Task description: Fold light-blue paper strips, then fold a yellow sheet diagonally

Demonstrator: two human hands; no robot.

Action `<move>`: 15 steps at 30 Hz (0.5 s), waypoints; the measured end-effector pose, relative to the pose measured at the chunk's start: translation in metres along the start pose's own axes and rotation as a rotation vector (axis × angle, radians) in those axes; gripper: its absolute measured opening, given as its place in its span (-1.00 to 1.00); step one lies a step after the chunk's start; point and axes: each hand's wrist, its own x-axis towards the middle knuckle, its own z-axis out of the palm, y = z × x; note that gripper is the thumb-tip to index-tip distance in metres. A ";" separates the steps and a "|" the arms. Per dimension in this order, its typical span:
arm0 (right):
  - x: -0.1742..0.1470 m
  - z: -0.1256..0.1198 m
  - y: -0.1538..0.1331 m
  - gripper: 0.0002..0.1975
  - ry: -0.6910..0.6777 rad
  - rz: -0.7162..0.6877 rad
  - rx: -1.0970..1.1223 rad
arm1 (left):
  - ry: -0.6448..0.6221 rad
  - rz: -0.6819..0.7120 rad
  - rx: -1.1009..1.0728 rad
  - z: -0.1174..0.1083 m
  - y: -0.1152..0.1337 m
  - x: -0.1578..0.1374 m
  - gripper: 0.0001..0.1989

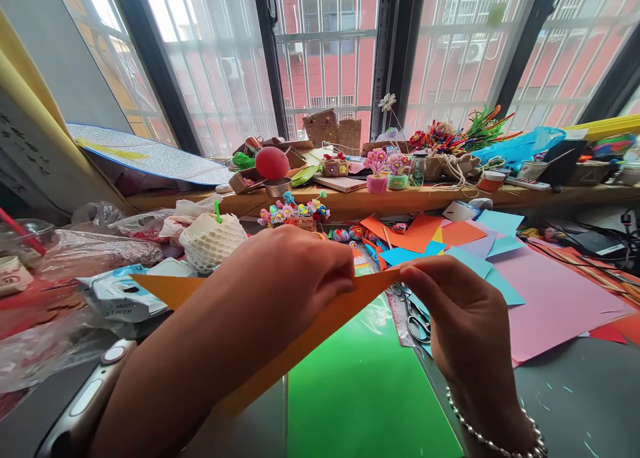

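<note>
A folded sheet of orange paper (325, 335) is held up in the air, slanting from lower left to upper right. Its far left corner pokes out behind my left forearm. My left hand (305, 271) pinches the paper's upper edge between thumb and fingers. At the right-hand corner, my right hand (455, 298) grips the paper between thumb and forefinger. Beneath lies a glossy green sheet (370, 391) on the grey table. Scissors (419, 325) rest beside its right edge, partly covered by my right hand. My left forearm hides much of the orange paper.
Coloured paper pieces (555, 291) are heaped at the right. A netted white fruit (213, 241) with a green straw, a wet-wipe pack (123, 295) and plastic bags (100, 251) crowd the left. Along the wooden windowsill (350, 201) stand small crafts and a red ball (271, 163).
</note>
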 end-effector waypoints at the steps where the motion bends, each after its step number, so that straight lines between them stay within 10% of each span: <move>1: -0.001 0.000 -0.001 -0.94 0.007 -0.023 -0.013 | -0.007 -0.001 0.016 0.000 0.000 -0.001 -0.79; 10: 0.001 0.003 0.004 -0.93 0.091 -0.081 0.024 | 0.069 0.002 0.026 -0.004 -0.001 -0.002 -0.79; 15: 0.017 0.010 0.002 -0.65 -0.233 0.016 0.075 | 0.311 -0.077 -0.012 -0.031 0.004 0.012 -0.80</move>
